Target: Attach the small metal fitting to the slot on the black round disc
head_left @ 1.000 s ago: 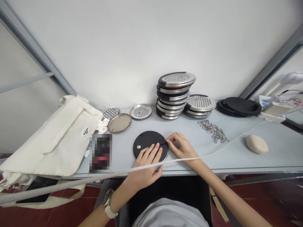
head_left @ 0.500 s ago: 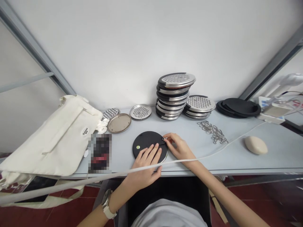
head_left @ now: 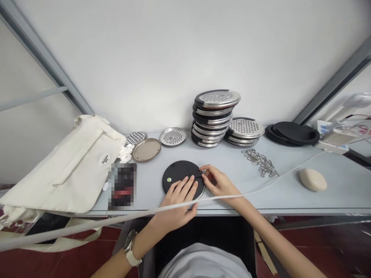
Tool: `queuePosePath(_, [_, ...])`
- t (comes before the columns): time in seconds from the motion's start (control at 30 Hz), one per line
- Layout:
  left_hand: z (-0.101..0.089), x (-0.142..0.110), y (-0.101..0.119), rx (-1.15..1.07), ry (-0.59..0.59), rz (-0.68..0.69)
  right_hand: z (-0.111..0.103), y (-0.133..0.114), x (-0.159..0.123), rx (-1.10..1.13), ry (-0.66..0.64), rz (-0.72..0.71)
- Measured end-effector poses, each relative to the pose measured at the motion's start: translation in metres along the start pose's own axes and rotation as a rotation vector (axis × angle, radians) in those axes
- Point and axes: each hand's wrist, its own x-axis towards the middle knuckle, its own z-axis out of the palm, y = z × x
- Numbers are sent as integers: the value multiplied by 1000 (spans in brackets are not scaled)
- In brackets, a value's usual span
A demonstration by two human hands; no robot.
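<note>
Toward the left, two loose perforated plates [head_left: 173, 137] and a plain shallow plate [head_left: 146, 150] are seen without black edging; these are judged to be left for later. In the middle, the work appears to be midway: a black disc [head_left: 177, 170] is laid flat near the front of the table [head_left: 290, 197]. It is pressed down by the left hand [head_left: 177, 197], whose fingers are extended and clasp nothing. At its right edge a small metal piece [head_left: 200, 171] is pinched between thumb and forefinger of the right hand [head_left: 220, 182] — whether it is fastened cannot be told. Farther right, a tall stack [head_left: 213, 127] and a lower stack [head_left: 246, 128] can be judged further along, while a heap of metal clips [head_left: 262, 164] is still unused.

As for materials, the leftmost bag [head_left: 72, 166] is made of soft cream cloth. The perforated plates are shiny and round, and the plain one is duller, almost bronze. The disc is matt black (a pale green sticker is carried at its left). The stacks are built of bright metal and dark rims; the clips are thin bent wire — tangled and glossy.
</note>
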Motion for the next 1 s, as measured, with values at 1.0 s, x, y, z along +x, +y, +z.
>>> queuePosePath(1.0, [-5,0,0,30,11,32,-4,-2,-3,-61,-53,-20])
